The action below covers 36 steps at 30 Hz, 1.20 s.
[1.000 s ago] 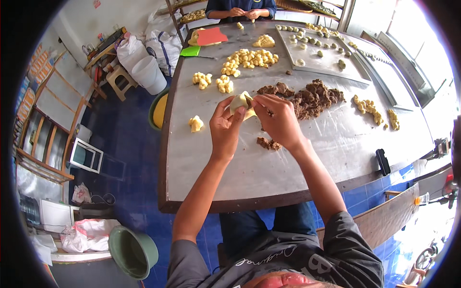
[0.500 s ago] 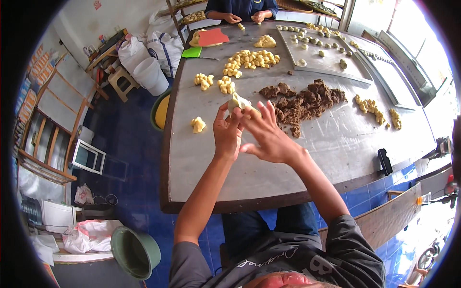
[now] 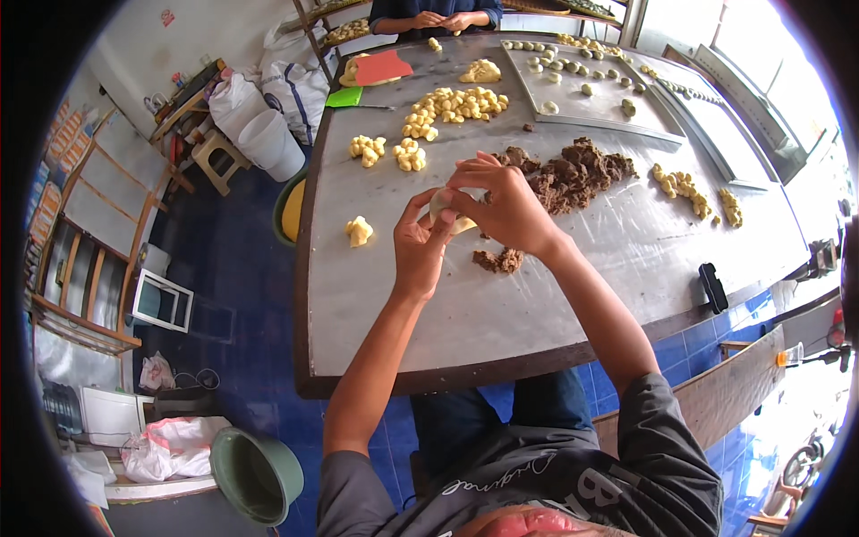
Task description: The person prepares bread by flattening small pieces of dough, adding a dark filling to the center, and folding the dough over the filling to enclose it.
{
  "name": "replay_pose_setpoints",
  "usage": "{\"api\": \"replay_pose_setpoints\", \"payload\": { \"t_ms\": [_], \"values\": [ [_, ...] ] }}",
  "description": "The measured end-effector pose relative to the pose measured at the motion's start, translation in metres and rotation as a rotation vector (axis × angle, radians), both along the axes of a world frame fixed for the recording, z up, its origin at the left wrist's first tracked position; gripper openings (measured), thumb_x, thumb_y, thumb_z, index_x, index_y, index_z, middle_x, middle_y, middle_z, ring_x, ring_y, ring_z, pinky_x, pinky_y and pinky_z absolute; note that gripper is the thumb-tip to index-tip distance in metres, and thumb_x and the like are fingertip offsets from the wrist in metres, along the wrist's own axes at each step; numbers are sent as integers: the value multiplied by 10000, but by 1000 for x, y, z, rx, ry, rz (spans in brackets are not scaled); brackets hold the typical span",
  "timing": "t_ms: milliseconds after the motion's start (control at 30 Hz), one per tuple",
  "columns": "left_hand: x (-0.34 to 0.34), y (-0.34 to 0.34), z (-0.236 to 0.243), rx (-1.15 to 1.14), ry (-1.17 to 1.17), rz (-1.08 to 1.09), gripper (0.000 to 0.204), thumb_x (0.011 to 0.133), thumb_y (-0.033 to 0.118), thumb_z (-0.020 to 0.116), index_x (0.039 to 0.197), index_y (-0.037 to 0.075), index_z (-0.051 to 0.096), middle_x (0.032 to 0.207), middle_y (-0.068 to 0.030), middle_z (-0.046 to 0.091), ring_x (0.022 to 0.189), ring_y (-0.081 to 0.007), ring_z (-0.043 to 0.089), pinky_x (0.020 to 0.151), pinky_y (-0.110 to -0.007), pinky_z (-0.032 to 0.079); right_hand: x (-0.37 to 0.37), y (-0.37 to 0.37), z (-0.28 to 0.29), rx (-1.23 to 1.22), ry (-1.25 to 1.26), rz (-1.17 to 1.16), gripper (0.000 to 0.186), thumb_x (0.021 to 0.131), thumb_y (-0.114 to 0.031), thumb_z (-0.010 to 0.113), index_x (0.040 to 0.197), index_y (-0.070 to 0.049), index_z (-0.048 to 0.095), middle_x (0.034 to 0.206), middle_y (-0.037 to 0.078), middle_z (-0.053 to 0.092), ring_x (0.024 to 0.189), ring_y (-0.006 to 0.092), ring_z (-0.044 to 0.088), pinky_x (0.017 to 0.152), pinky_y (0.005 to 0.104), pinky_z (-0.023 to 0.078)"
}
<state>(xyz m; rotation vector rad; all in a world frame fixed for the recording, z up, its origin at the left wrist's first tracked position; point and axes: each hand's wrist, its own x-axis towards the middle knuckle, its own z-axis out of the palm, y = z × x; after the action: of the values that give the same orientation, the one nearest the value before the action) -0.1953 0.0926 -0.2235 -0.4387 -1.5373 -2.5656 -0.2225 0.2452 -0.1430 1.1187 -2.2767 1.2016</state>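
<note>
Dough piece (image 3: 445,211) | pinched btwn L hand (image 3: 420,246) & R hand (image 3: 506,204) | brown filling (image 3: 568,174) just behind

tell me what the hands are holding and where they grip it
Both hands hold one pale dough piece above the table: the left hand cups its underside, the right hand wraps over its top.

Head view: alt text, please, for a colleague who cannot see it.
Both hands, left hand and right hand, pinch a pale dough piece above a grey table. A brown filling heap and yellow dough lumps lie beyond; another person's hands work at the far end.
</note>
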Motion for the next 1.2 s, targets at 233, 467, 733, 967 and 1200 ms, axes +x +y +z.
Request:
{"api": "replay_pose_setpoints", "payload": {
  "t_ms": [233, 467, 733, 967, 1200],
  "values": [
    [2, 0, 3, 63, -26, 79, 404, 905, 208, 668, 1221, 18, 504, 1101, -118, 646, 998, -156, 623, 833, -306, 509, 8, -2, -26, 254, 428, -79, 288, 859, -312, 647, 1068, -115, 676, 1135, 72, 614, 1203, 337, 479, 1107, 539, 260],
    [0, -3, -2, 88, -72, 10, 416, 899, 231, 674, 1212, 14, 506, 1098, -116, 640, 1010, -173, 627, 850, -308, 517, 13, 9, -45, 332, 427, -146, 446, 864, -477, 597, 1165, -152, 652, 1271, 82, 547, 1290, 380, 373, 1123, 564, 200],
    [-3, -7, -3, 233, -144, -127, 391, 906, 266, 660, 1161, 6, 519, 1046, -93, 642, 969, -168, 637, 871, -308, 531, 7, 15, -55, 373, 419, -155, 400, 867, -460, 610, 1121, -157, 666, 1303, 101, 528, 1295, 393, 369, 1122, 569, 185],
    [-1, 1, -2, 170, -185, -27, 341, 897, 320, 663, 1057, 30, 578, 947, -49, 646, 811, -120, 640, 714, -251, 528, 6, 8, -60, 43, 240, -157, 402, 856, -416, 646, 1137, -129, 656, 1289, 120, 531, 1285, 390, 381, 1115, 569, 197],
    [-6, -6, -12, 180, -183, -67, 295, 913, 306, 643, 1048, 49, 589, 911, -11, 640, 770, -90, 620, 639, -217, 494, 10, -1, -69, 273, 438, -209, 428, 822, -386, 674, 1163, -130, 634, 1264, 84, 531, 1258, 350, 414, 1101, 569, 227]
  ]
}}
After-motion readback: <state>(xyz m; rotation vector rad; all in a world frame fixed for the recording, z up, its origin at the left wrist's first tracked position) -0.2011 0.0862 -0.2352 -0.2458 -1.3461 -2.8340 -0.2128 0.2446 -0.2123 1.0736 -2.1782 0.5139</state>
